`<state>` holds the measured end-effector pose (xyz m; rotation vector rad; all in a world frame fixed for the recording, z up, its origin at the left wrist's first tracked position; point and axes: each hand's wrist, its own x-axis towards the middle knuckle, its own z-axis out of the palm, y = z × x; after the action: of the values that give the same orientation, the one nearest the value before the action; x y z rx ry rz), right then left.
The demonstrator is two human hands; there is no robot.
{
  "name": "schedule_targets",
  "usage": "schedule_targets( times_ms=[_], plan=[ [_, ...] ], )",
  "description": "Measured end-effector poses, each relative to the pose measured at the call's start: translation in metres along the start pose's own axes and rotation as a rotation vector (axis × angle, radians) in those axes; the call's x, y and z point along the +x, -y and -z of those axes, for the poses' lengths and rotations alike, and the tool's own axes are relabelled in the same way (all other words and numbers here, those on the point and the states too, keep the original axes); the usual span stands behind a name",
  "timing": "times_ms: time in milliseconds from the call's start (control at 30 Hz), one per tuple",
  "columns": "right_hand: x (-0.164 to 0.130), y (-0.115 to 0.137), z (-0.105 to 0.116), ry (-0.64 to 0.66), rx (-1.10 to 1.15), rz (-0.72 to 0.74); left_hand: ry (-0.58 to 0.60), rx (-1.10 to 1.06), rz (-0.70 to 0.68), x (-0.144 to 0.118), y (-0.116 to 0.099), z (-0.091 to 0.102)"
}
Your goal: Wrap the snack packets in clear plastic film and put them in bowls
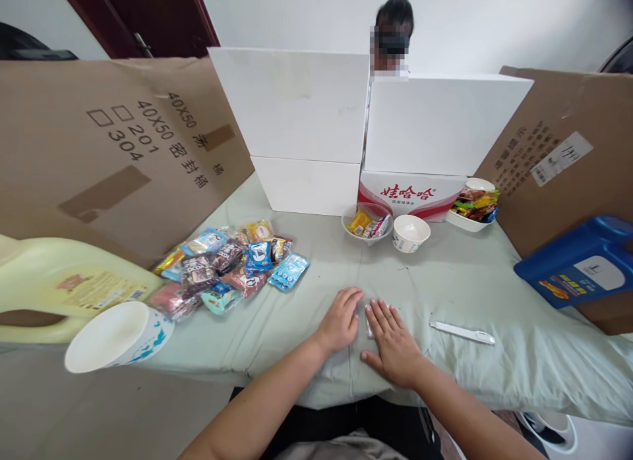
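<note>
Both hands lie flat, fingers released, on the cloth-covered worktop [469, 282]: left hand [340, 323], right hand [393, 345] over a small clear packet [368, 320]. It looks light, flimsy, slippery; pinch its edge.

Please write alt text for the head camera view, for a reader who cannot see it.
Two bare hands, left hand and right hand, rest palms down on a pale green cloth-covered table, beside a small clear wrapper. A pile of colourful snack packets lies to the left.
</note>
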<state>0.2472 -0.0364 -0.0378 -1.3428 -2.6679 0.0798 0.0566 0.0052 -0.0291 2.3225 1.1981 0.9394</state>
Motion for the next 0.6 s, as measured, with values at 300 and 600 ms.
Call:
schedule_targets(
  times_ms=[300,600],
  plan=[
    [0.01,-0.011,0.029,0.03,0.132,-0.177,-0.165,-0.139,0.088,0.001,0.003,0.003],
    [0.035,-0.06,0.062,-0.215,-0.043,-0.096,-0.137,-0.206,0.132,0.002,0.003,0.004]
  ],
)
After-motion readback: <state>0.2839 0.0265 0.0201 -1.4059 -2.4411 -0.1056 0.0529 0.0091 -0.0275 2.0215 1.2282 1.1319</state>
